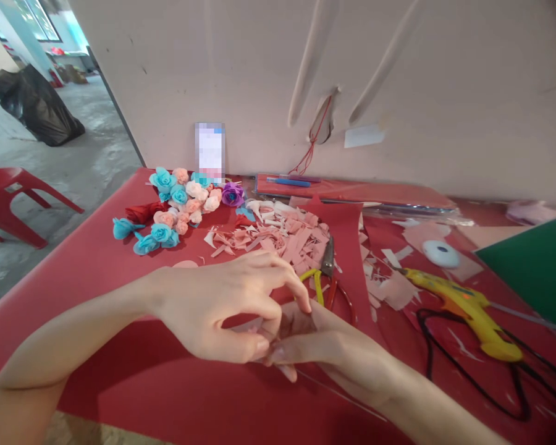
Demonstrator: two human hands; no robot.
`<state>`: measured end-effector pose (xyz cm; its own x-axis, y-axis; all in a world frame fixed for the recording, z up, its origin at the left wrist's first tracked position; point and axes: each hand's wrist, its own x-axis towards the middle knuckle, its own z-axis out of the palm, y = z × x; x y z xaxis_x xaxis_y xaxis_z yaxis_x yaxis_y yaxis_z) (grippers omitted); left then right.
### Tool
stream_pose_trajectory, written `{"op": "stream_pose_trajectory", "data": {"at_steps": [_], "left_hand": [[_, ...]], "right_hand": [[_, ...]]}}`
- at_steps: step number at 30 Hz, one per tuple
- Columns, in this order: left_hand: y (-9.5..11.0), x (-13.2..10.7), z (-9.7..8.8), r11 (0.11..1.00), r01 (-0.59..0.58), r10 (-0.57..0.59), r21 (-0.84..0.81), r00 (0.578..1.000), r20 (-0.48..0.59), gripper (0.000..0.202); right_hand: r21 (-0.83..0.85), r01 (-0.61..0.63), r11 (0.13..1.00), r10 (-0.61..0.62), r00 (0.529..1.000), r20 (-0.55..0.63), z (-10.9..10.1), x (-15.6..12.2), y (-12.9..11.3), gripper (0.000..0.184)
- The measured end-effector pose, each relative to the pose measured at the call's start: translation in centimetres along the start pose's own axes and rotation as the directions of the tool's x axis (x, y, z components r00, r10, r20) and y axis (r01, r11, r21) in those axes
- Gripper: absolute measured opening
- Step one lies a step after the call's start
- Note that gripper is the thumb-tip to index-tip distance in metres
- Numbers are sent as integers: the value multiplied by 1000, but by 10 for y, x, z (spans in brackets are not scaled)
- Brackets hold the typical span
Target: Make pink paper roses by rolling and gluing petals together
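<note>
My left hand reaches over the red tabletop, its thumb and index finger pinched together. My right hand meets it from the other side, with bent fingers and its thumb against the left fingertips. Whatever is pinched between them is small and mostly hidden; a pale pink sliver shows in the gap of the left fingers. Just beyond the hands lies a pair of scissors with yellow and red handles. Behind them spreads a heap of cut pink paper scraps.
Blue, peach, red and purple paper flowers cluster at the back left, before a propped phone. To the right lie a yellow glue gun, its black cord, a white round object and a green sheet. Pens rest behind.
</note>
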<state>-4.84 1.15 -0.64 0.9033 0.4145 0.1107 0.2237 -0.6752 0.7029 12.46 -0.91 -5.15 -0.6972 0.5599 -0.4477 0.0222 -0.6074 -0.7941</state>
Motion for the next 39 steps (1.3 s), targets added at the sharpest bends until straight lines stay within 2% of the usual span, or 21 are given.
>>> {"op": "stream_pose_trajectory", "data": {"at_steps": [7,10,12,14,16,18,21,24,28,30,32,36,39], "left_hand": [[-1,-1,3,997,-63,62,-50,998,-26,22],[-2,-6,1,991,-69,51,-118,987,-152,19],[-3,-10,0,987,-53,10,-149,962,-274,14],[-5,-12,-1,988,-58,5,-145,939,-344,13],[-7,-12,0,994,-63,27,-92,935,-354,31],[-9,-10,2,999,-51,44,-14,942,-333,48],[-11,-6,7,999,-25,34,32,948,-317,50],[-11,-4,11,999,-33,26,-18,945,-325,43],[-10,-5,14,991,-78,34,-107,932,-360,31],[-10,-5,15,988,-96,42,-123,922,-385,32],[-10,-4,17,985,-118,58,-124,913,-403,39],[-11,-4,18,974,-136,57,-180,920,-388,44],[-11,-4,18,970,-116,27,-213,923,-384,39]], "right_hand": [[-101,52,994,-56,998,-35,1,-1,0,5],[-231,135,964,-159,983,-88,1,-2,-1,8],[-395,236,888,-328,926,-184,3,-5,-1,9],[-573,333,748,-539,809,-233,6,-10,-1,10],[-679,404,613,-683,703,-198,9,-14,-2,11],[-716,456,528,-756,637,-152,11,-17,-3,11],[-719,509,473,-803,585,-114,11,-19,-2,11],[-710,520,474,-806,580,-113,9,-18,0,10],[-704,546,454,-829,548,-110,9,-18,1,11],[-688,558,464,-834,537,-128,9,-19,2,12],[-642,568,515,-814,558,-160,10,-20,2,13],[-437,598,672,-723,656,-215,9,-18,3,14],[-370,602,708,-696,686,-215,7,-18,5,14]]}}
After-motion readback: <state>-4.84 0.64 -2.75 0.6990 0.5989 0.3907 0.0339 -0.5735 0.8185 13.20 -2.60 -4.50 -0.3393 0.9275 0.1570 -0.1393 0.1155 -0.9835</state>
